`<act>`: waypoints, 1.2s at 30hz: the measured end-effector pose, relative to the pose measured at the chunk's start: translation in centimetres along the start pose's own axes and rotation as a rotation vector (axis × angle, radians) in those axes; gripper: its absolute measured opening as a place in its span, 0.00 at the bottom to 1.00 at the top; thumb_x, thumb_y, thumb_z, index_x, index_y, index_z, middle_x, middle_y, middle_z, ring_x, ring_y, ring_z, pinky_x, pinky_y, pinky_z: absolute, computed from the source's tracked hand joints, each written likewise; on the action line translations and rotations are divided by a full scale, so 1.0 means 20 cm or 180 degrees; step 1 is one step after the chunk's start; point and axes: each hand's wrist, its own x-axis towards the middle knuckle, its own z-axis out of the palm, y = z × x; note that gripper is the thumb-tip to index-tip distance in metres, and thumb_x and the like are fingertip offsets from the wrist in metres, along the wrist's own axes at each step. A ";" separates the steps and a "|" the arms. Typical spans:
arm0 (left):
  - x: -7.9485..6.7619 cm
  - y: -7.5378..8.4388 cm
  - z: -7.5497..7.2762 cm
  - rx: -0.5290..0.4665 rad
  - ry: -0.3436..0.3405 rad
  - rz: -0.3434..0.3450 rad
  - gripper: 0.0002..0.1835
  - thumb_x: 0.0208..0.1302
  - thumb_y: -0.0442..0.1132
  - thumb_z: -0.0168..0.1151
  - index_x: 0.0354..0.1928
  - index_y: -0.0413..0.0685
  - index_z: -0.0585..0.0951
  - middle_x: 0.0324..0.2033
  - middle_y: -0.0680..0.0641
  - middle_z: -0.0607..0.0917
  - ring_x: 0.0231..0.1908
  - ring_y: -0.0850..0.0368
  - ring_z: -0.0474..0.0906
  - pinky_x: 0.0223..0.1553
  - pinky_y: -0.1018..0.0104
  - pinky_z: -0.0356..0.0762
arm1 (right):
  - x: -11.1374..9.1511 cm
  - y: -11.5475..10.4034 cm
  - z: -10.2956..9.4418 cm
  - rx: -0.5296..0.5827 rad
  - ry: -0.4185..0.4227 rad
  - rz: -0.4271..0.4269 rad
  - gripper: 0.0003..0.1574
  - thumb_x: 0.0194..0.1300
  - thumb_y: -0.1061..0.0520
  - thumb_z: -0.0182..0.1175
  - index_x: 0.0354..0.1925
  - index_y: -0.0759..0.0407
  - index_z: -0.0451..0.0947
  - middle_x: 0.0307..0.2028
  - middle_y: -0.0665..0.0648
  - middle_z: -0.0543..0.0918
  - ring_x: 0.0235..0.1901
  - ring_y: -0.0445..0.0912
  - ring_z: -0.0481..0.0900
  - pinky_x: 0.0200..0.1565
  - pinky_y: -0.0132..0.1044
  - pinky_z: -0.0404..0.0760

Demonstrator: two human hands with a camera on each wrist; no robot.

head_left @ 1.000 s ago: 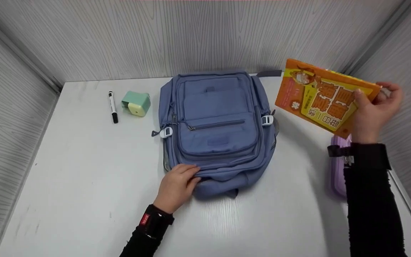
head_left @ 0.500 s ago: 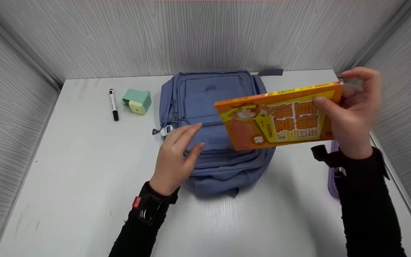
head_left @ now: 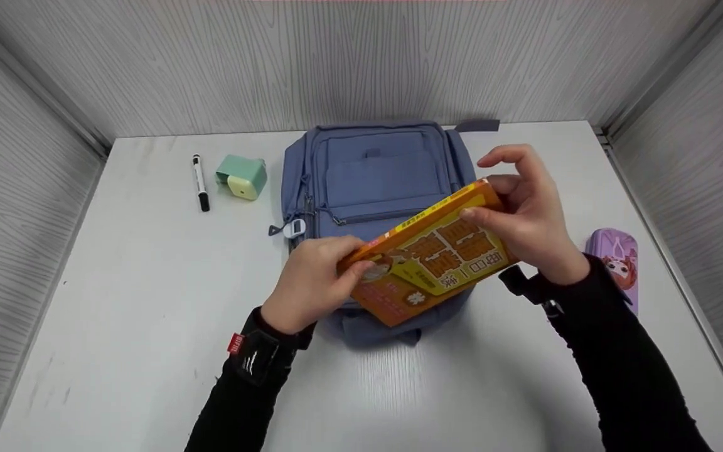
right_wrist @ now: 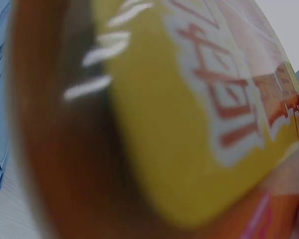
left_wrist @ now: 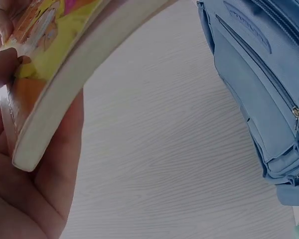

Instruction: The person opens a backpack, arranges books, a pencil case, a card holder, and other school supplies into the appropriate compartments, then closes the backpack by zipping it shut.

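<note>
An orange and yellow book (head_left: 433,260) is held tilted above the lower part of a blue backpack (head_left: 380,169), which lies on the white table. My left hand (head_left: 311,282) pinches the book's left end, thumb on the cover. At the other end my right hand (head_left: 528,220) grips it between thumb and fingers, the index finger raised off the spine. The left wrist view shows the pale page edges of the book (left_wrist: 55,109) bending slightly beside my palm. In the right wrist view the book's cover (right_wrist: 159,124) fills most of the picture, blurred up close.
Left of the backpack lie a black and white marker (head_left: 201,183) and a green and cream small box-like object (head_left: 241,177). A purple pencil case (head_left: 615,263) with a cartoon figure lies at the right, partly behind my right sleeve. Panels enclose the table at the back and sides.
My right hand has brought the book leftward from the right side to over the backpack. The left hand has let go of the backpack's lower edge and taken the book's left end.
</note>
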 end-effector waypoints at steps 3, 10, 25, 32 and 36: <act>0.00 -0.01 0.01 0.0016 0.0130 -0.0051 0.08 0.63 0.38 0.67 0.38 0.38 0.84 0.31 0.41 0.89 0.30 0.50 0.86 0.31 0.57 0.83 | 0.02 0.03 0.00 -0.0007 0.0017 0.0051 0.28 0.58 0.76 0.61 0.53 0.61 0.65 0.33 0.47 0.88 0.33 0.40 0.85 0.39 0.28 0.83; 0.00 -0.04 0.03 0.0070 0.0492 -0.0175 0.09 0.64 0.38 0.66 0.39 0.38 0.84 0.31 0.40 0.88 0.29 0.49 0.85 0.30 0.56 0.81 | 0.05 0.09 0.01 -0.0266 0.0154 0.0038 0.28 0.60 0.68 0.67 0.56 0.61 0.67 0.43 0.44 0.87 0.42 0.40 0.84 0.49 0.30 0.80; 0.01 -0.09 -0.02 -0.0747 0.1407 -0.0842 0.09 0.64 0.30 0.65 0.41 0.27 0.81 0.34 0.33 0.87 0.29 0.47 0.83 0.30 0.69 0.80 | -0.08 0.30 0.12 0.0660 0.0958 0.0712 0.41 0.61 0.63 0.63 0.68 0.60 0.57 0.61 0.53 0.72 0.64 0.46 0.68 0.68 0.41 0.64; 0.02 -0.11 0.03 -0.1591 0.1432 -0.1482 0.10 0.66 0.27 0.61 0.43 0.23 0.80 0.34 0.29 0.85 0.28 0.61 0.79 0.31 0.78 0.77 | -0.19 0.39 0.23 0.1594 -0.0070 0.1756 0.55 0.63 0.41 0.67 0.73 0.64 0.51 0.58 0.52 0.76 0.56 0.42 0.78 0.60 0.33 0.78; 0.02 -0.13 0.05 -0.2224 0.1361 -0.1920 0.11 0.67 0.27 0.58 0.46 0.22 0.78 0.34 0.31 0.86 0.28 0.64 0.80 0.31 0.75 0.80 | -0.20 0.38 0.25 0.1884 -0.0098 0.2003 0.46 0.69 0.45 0.61 0.71 0.66 0.53 0.55 0.53 0.77 0.52 0.42 0.80 0.57 0.33 0.81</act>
